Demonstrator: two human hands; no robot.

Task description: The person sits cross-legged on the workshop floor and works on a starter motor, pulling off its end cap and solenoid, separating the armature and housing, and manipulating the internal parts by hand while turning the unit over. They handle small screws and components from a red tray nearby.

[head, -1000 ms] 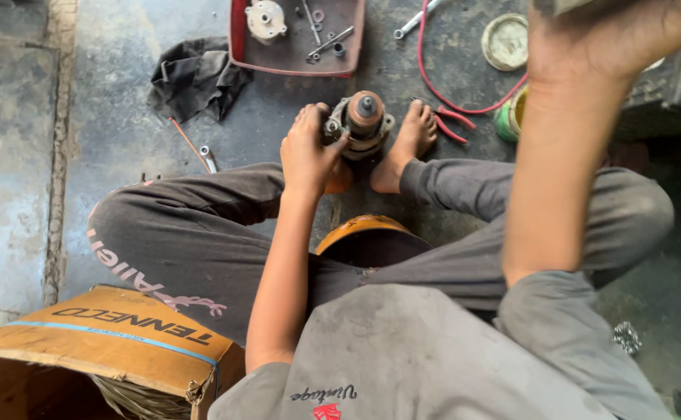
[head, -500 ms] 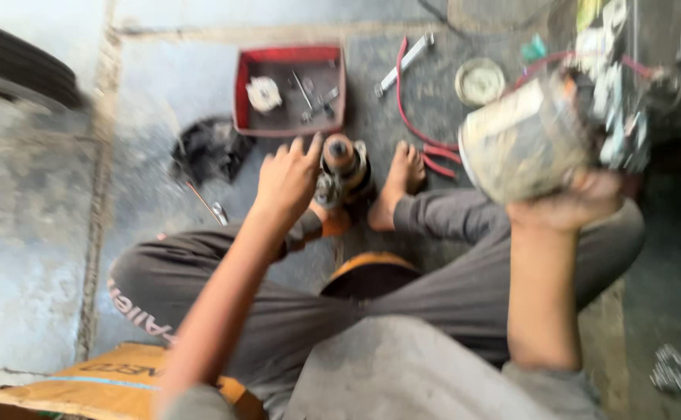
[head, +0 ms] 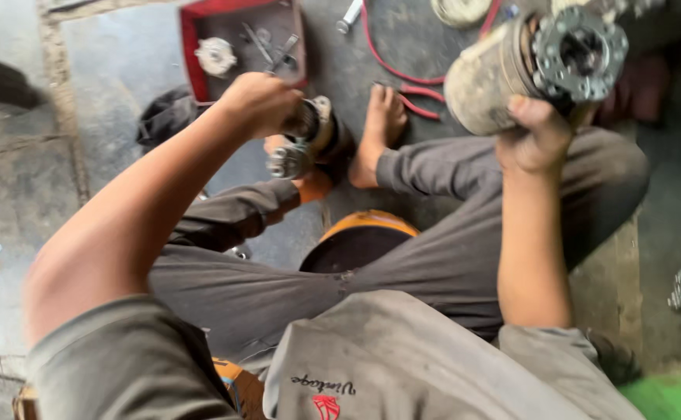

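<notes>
I sit on the floor with my bare feet together. My left hand (head: pixel 256 103) is closed over the top of a round metal motor part (head: pixel 303 140) that stands between my feet. My right hand (head: pixel 536 138) holds up a dirty cylindrical motor housing (head: pixel 490 71) with a grey bolted flange (head: pixel 580 53) on its end, raised above my right knee. The picture is blurred by motion.
A red tray (head: pixel 191 48) with small metal parts and bolts lies on the concrete floor ahead. Red cable (head: pixel 387 70) curls beside my right foot. A black rag (head: pixel 165 117) lies to the left. An orange-rimmed round object (head: pixel 360 237) sits between my legs.
My right hand has brought the motor housing lower and nearer to the centre. My left hand has gone from spread open beside the motor part to gripping its top.
</notes>
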